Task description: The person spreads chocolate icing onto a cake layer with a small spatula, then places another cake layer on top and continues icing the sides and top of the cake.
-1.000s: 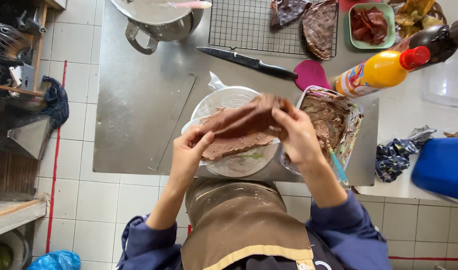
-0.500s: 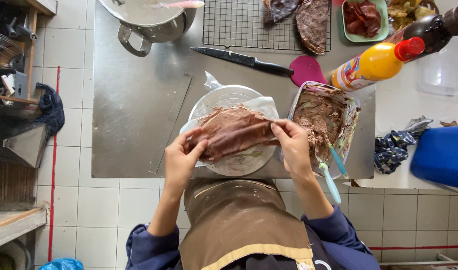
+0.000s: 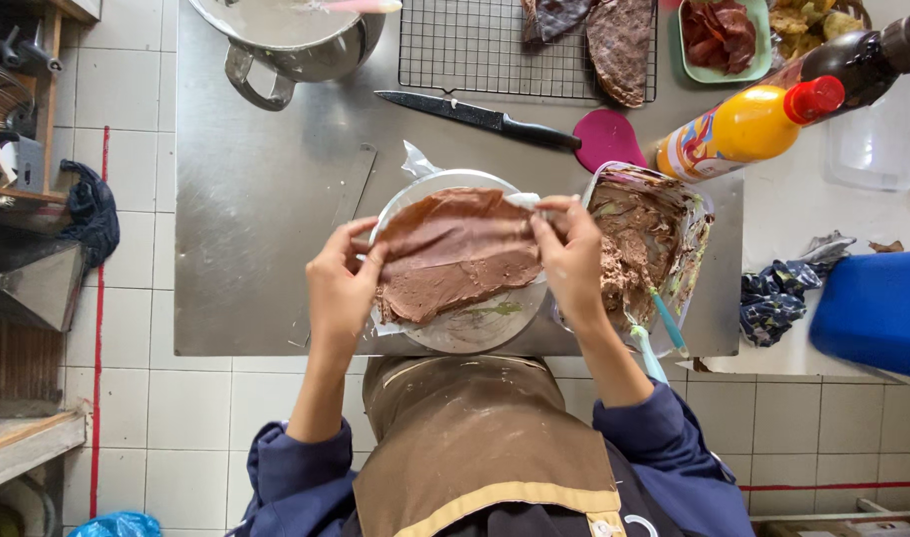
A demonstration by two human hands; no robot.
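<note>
From my feed I see the person's two bare hands, the left hand and the right hand, with no gloves, rings or watch that I can make out; both forearms are bare, the dark blue sleeves pushed up and bunched near the elbows; the same dark blue cloth covers the shoulders; over the front hangs a brown apron, its fabric lightly creased, crossed low down by a tan band; a paler seam line runs along the apron's upper edge.
</note>
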